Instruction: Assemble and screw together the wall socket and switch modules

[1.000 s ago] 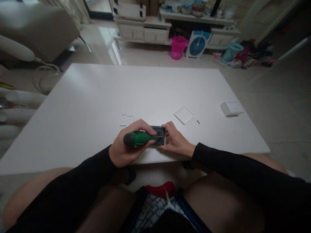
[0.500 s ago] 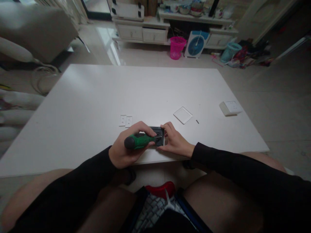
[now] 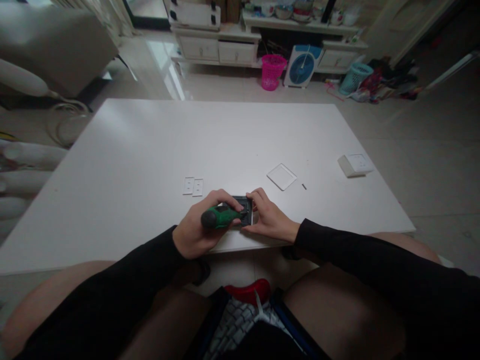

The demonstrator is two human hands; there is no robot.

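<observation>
My left hand (image 3: 199,226) is closed round the green-and-black handle of a screwdriver (image 3: 221,216). Its tip end points down to the right, at the inside of a dark rectangular socket module (image 3: 245,205) near the table's front edge. My right hand (image 3: 270,216) grips that module by its right side, fingers at the far corner and thumb at the near one. The module's left part is hidden behind my left hand and the screwdriver. Two small white socket inserts (image 3: 193,186) lie side by side beyond my left hand. Beyond my right hand lies a white square frame (image 3: 281,177).
A small dark strip (image 3: 304,186) rests right of the frame. A white box (image 3: 355,165) stands near the right edge of the white table (image 3: 150,135). Across the floor are a pink basket (image 3: 272,72), a blue-and-white fan (image 3: 302,66) and a white cabinet (image 3: 236,52).
My left hand and the screwdriver handle have shifted slightly right, and the handle stands more upright. My right hand still holds the module in nearly the same place.
</observation>
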